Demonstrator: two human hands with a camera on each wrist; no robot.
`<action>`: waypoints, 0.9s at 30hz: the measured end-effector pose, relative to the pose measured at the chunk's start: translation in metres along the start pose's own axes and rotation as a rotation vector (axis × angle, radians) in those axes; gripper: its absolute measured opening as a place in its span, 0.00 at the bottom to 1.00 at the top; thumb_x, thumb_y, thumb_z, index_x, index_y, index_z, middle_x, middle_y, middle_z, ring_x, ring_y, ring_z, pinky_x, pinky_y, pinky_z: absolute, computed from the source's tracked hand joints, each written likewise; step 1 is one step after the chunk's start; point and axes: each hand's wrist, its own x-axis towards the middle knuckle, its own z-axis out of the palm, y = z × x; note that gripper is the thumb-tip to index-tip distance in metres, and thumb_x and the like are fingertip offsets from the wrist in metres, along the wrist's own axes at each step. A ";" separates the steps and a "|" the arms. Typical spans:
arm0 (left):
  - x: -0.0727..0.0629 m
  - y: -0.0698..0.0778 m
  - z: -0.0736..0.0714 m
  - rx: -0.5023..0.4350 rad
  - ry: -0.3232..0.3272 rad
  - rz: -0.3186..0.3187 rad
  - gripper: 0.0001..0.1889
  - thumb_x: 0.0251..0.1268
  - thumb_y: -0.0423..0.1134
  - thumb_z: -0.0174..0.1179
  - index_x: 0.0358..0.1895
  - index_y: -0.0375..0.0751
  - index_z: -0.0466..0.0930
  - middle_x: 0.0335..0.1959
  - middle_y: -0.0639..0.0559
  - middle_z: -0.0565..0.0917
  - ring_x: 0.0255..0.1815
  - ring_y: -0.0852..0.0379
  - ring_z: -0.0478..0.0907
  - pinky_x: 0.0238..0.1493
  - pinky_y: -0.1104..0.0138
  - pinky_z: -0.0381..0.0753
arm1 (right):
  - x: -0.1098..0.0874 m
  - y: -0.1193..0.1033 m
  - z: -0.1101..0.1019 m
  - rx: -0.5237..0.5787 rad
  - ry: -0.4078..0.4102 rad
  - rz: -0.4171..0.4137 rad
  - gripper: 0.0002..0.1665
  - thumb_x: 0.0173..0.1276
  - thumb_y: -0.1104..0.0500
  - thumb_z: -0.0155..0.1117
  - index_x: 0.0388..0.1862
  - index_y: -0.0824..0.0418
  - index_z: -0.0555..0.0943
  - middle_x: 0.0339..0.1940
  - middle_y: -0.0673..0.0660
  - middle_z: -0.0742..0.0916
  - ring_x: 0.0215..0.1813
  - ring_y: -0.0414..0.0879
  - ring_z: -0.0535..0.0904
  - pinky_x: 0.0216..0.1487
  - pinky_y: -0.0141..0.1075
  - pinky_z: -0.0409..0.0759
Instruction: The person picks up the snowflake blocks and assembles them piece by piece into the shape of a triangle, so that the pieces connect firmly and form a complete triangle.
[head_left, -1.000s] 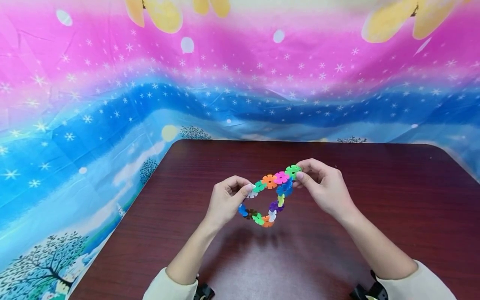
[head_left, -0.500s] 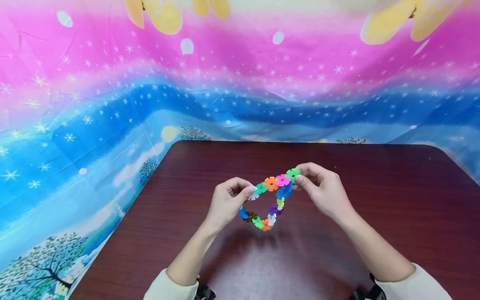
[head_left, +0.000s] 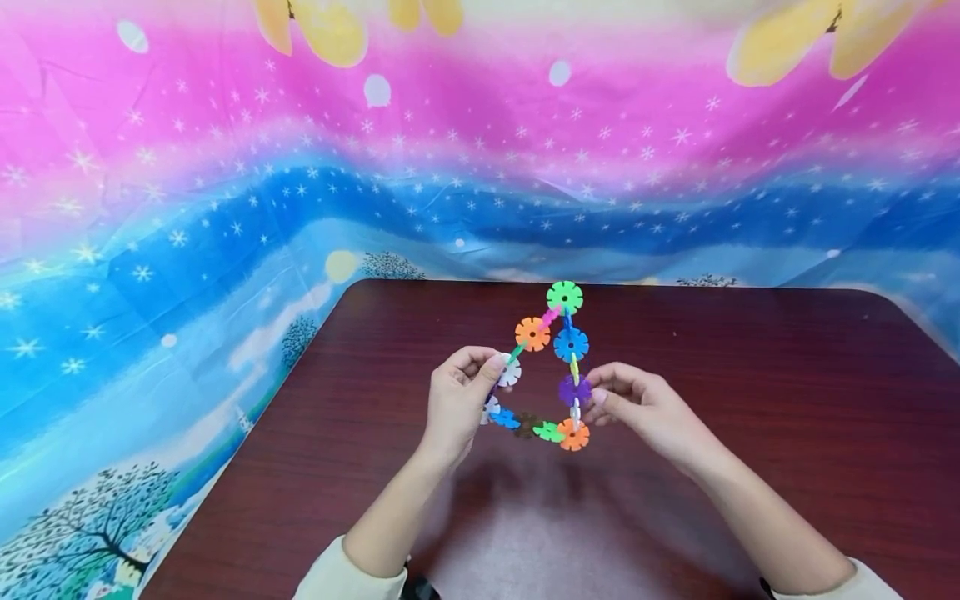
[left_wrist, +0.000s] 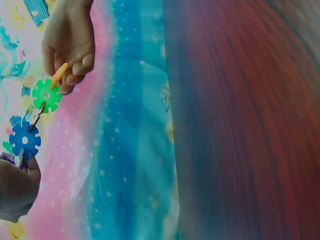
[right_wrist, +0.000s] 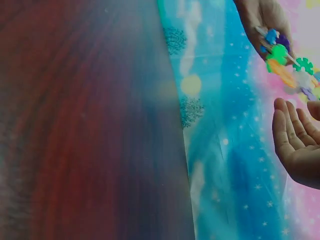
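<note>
A loop of interlocking slotted plastic discs (head_left: 525, 340) in many colours is held up above the table in the head view. A green disc (head_left: 555, 300) tops it, and an orange disc (head_left: 564, 438) is at its lower right corner. My left hand (head_left: 456, 412) pinches the loop's left side near a white disc (head_left: 513, 377), its fingertips partly hiding the pieces there. On the other side, my right hand (head_left: 651, 417) has its fingertips right beside the purple disc (head_left: 567, 390). The right wrist view shows that hand (right_wrist: 297, 145) with fingers spread loosely below the discs.
Beneath the hands is a dark reddish wooden table (head_left: 750, 375) with rounded far corners. A pink and blue printed cloth (head_left: 480, 167) hangs behind it and along its left side. A black wrist strap (head_left: 422, 590) shows at the left sleeve.
My right hand has left the green disc and moved down to the loop's right side. The loop has turned more upright, the green disc now at its top. My left hand still pinches it.
</note>
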 end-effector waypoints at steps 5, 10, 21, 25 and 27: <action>0.002 -0.005 0.008 -0.095 0.106 -0.090 0.05 0.62 0.29 0.58 0.35 0.27 0.76 0.24 0.50 0.80 0.21 0.60 0.78 0.30 0.70 0.78 | -0.008 0.004 0.004 0.008 -0.050 0.014 0.13 0.67 0.61 0.59 0.44 0.70 0.74 0.34 0.62 0.81 0.34 0.51 0.80 0.38 0.39 0.80; 0.003 -0.012 0.011 -0.121 0.131 -0.143 0.05 0.64 0.29 0.56 0.36 0.28 0.75 0.25 0.50 0.80 0.22 0.60 0.78 0.31 0.69 0.80 | -0.011 0.007 0.004 -0.003 -0.040 0.035 0.11 0.64 0.64 0.60 0.42 0.71 0.74 0.32 0.63 0.81 0.32 0.50 0.81 0.37 0.41 0.81; 0.012 -0.025 -0.002 0.200 -0.110 -0.283 0.16 0.64 0.30 0.54 0.52 0.26 0.75 0.42 0.38 0.82 0.33 0.62 0.77 0.37 0.68 0.78 | -0.012 0.022 -0.011 0.120 0.017 0.178 0.17 0.65 0.65 0.59 0.47 0.77 0.71 0.32 0.61 0.81 0.35 0.52 0.81 0.41 0.44 0.80; 0.016 -0.032 -0.005 0.238 -0.211 -0.362 0.17 0.58 0.24 0.54 0.53 0.23 0.73 0.36 0.39 0.81 0.27 0.61 0.76 0.35 0.62 0.81 | -0.011 0.030 -0.019 0.140 0.031 0.233 0.17 0.66 0.66 0.57 0.48 0.78 0.69 0.33 0.60 0.81 0.36 0.52 0.81 0.42 0.42 0.80; 0.017 -0.035 -0.005 0.264 -0.239 -0.382 0.18 0.56 0.21 0.53 0.52 0.22 0.73 0.32 0.43 0.81 0.25 0.61 0.76 0.35 0.61 0.81 | -0.011 0.034 -0.021 0.145 0.033 0.254 0.16 0.66 0.67 0.56 0.48 0.78 0.69 0.32 0.60 0.81 0.36 0.52 0.81 0.42 0.41 0.80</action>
